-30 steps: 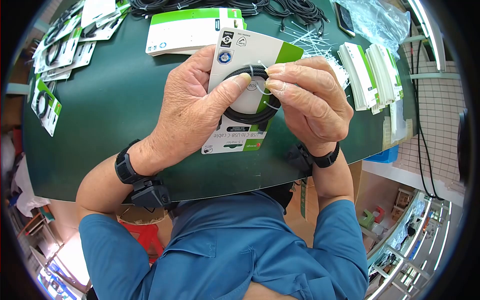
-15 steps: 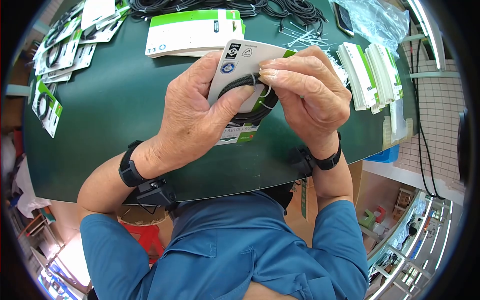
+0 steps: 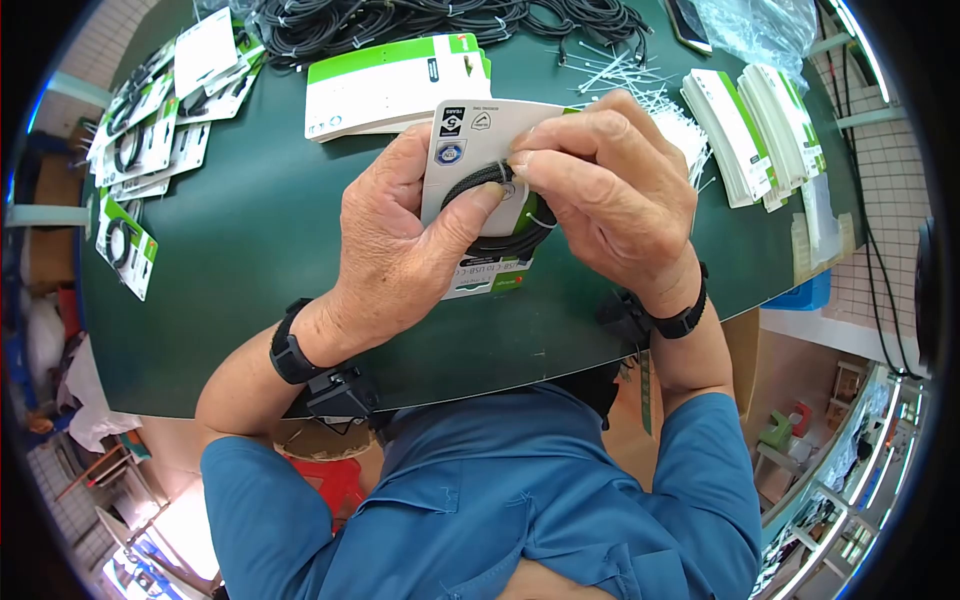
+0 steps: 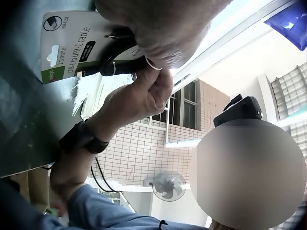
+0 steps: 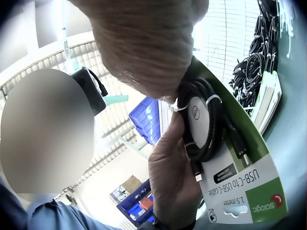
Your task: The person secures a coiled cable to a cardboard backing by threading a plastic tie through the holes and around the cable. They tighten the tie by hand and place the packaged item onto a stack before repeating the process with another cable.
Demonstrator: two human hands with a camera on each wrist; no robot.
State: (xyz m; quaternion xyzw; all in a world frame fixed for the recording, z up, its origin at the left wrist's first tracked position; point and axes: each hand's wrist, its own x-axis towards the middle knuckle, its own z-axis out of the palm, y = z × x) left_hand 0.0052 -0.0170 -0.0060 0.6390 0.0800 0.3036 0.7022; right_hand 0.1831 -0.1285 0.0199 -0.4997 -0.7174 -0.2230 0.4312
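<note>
My left hand (image 3: 395, 235) grips a white and green cable card (image 3: 500, 116) from its left side, thumb pressed on a coiled black cable (image 3: 500, 243) lying against the card. The card reads "USB-C to USB-C cable". At the top of the coil, the thumb and forefinger of my right hand (image 3: 625, 190) pinch a thin white cable tie (image 4: 153, 63), whose loop shows in the left wrist view. Another white tie (image 5: 214, 98) goes round the coil in the right wrist view. Both metal plugs (image 5: 246, 158) point toward the card's printed end.
Behind the hands lies a stack of cards (image 3: 390, 85), with bundled black cables (image 3: 340, 28) beyond. Loose white cable ties (image 3: 625, 80) and more card stacks (image 3: 728, 140) are at the right. Carded cables (image 3: 150, 130) pile up at the left. A phone (image 3: 690, 25) lies far right.
The card has tilted and come slightly lower between the hands. In the head view, the white tie loop by the right fingertips no longer shows. The head view has shifted a little.
</note>
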